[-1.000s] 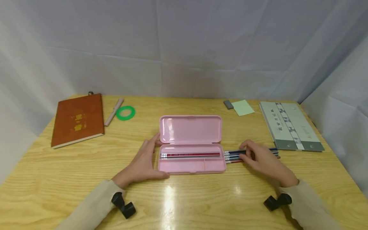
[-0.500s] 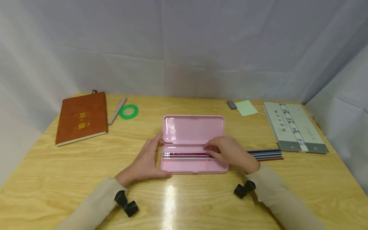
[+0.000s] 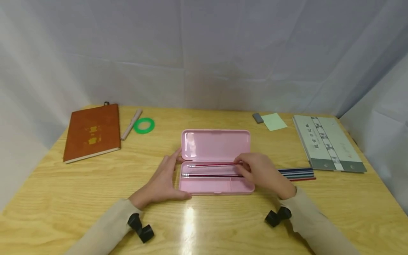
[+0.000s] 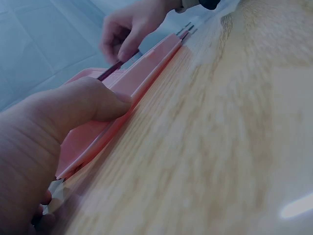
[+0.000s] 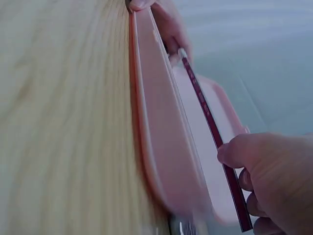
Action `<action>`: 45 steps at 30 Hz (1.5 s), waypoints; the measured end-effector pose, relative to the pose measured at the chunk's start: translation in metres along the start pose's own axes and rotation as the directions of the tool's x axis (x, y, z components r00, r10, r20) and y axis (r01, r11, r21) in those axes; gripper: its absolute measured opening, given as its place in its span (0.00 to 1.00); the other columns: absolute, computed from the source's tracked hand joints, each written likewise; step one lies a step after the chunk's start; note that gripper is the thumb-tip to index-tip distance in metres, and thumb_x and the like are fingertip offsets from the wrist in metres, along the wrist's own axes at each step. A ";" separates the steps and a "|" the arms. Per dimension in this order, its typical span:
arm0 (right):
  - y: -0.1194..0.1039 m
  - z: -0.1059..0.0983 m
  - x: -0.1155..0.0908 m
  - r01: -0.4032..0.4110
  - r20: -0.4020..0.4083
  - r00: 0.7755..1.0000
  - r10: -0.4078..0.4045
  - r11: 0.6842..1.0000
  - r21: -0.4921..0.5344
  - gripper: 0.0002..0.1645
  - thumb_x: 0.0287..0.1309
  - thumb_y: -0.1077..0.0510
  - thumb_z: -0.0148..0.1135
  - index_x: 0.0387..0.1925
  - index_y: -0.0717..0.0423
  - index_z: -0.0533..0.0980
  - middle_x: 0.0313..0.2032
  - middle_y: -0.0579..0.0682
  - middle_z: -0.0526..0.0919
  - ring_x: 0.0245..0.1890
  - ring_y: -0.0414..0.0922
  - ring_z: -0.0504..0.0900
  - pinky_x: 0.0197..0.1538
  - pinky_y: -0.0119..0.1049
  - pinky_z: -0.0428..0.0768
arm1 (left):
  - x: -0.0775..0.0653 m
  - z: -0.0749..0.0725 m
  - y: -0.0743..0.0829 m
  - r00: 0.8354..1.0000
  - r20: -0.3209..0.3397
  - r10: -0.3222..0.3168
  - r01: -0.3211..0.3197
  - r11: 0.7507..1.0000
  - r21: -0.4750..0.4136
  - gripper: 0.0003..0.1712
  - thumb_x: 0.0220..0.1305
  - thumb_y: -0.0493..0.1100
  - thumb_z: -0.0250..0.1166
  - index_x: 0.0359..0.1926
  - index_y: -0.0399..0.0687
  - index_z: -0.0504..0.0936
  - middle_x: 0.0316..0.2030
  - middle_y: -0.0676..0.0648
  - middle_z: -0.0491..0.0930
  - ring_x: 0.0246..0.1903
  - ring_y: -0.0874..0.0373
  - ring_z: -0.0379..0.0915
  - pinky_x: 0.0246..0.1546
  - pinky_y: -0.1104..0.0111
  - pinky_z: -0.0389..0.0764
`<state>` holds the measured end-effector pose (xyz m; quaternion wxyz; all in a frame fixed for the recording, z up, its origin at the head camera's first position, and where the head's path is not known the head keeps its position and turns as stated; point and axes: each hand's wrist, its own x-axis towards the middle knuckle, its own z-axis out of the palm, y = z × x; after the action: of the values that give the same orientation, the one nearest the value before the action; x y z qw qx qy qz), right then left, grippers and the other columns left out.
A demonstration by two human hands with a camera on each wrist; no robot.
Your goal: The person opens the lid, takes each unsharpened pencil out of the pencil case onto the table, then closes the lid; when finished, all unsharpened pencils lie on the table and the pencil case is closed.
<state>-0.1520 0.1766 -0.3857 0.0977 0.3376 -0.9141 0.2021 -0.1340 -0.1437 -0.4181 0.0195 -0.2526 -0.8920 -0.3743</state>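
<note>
A pink pencil case (image 3: 204,185) lies with its lid (image 3: 216,144) folded back. My left hand (image 3: 160,182) holds its left end, thumb on the front rim and fingers at the back. My right hand (image 3: 262,173), over the right end, pinches a dark red pencil (image 5: 205,107) between thumb and fingers. In the right wrist view this pencil slants above the case, its eraser end toward the left hand. More pencils (image 3: 210,175) lie in the long compartment, partly hidden by my right hand. Beyond the right end several pencils (image 3: 298,174) rest on the table, partly covered by that hand.
A brown notebook (image 3: 92,132), a pale pen (image 3: 131,124) and a green tape ring (image 3: 137,129) lie at the back left. Toward the back right are a grey eraser (image 3: 258,118), a green sticky note (image 3: 274,122) and a pale notebook (image 3: 328,141). A white curtain (image 3: 204,63) hangs behind.
My right hand has moved left from the pencils on the table to the case, and now raises a dark red pencil away from the others inside. The left hand stays on the case.
</note>
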 end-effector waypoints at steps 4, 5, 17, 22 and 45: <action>0.014 -0.010 -0.028 -0.020 -0.052 0.998 0.021 0.999 0.027 0.06 0.54 0.63 0.67 0.35 0.53 0.82 0.15 0.35 0.65 0.17 0.28 0.58 0.22 0.26 0.62 | -0.001 -0.001 -0.001 1.000 0.001 -0.008 0.008 1.000 -0.012 0.80 0.23 0.56 0.81 0.76 0.45 0.44 0.55 0.48 0.69 0.49 0.57 0.62 0.50 0.59 0.72; 0.018 -0.013 -0.036 -0.033 -0.065 0.997 0.035 0.999 0.035 0.06 0.53 0.64 0.67 0.35 0.53 0.82 0.15 0.35 0.65 0.17 0.28 0.58 0.22 0.26 0.62 | -0.001 -0.001 -0.001 1.000 -0.003 -0.007 0.007 1.000 -0.011 0.79 0.23 0.56 0.82 0.76 0.46 0.44 0.55 0.48 0.70 0.49 0.57 0.62 0.50 0.59 0.72; 0.055 -0.047 -0.150 -0.257 -0.121 0.958 0.260 0.966 0.042 0.11 0.53 0.69 0.66 0.34 0.49 0.81 0.21 0.32 0.72 0.18 0.27 0.60 0.22 0.23 0.62 | 0.000 0.000 -0.005 1.000 -0.016 0.004 -0.004 1.000 -0.021 0.79 0.23 0.56 0.82 0.76 0.48 0.44 0.54 0.48 0.70 0.49 0.57 0.61 0.49 0.59 0.72; 0.060 -0.047 -0.146 -0.264 -0.040 0.963 0.265 0.964 0.026 0.10 0.54 0.67 0.66 0.36 0.52 0.79 0.19 0.32 0.66 0.19 0.27 0.59 0.22 0.26 0.62 | -0.002 -0.002 -0.007 1.000 -0.026 -0.005 0.005 1.000 -0.027 0.80 0.21 0.55 0.83 0.76 0.50 0.45 0.54 0.48 0.70 0.49 0.58 0.61 0.49 0.58 0.72; 0.064 -0.049 -0.113 -0.330 0.093 0.934 0.345 0.933 -0.146 0.29 0.56 0.51 0.67 0.57 0.58 0.73 0.16 0.38 0.67 0.15 0.32 0.61 0.21 0.28 0.61 | 0.004 0.005 -0.003 1.000 -0.005 0.018 -0.018 0.999 -0.039 0.80 0.21 0.55 0.83 0.76 0.54 0.44 0.54 0.50 0.69 0.51 0.60 0.60 0.51 0.58 0.72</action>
<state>-0.1064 0.3074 -0.3965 0.0292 0.1795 -0.9738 0.1366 -0.1382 -0.1408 -0.4229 0.0200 -0.2602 -0.8821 -0.3921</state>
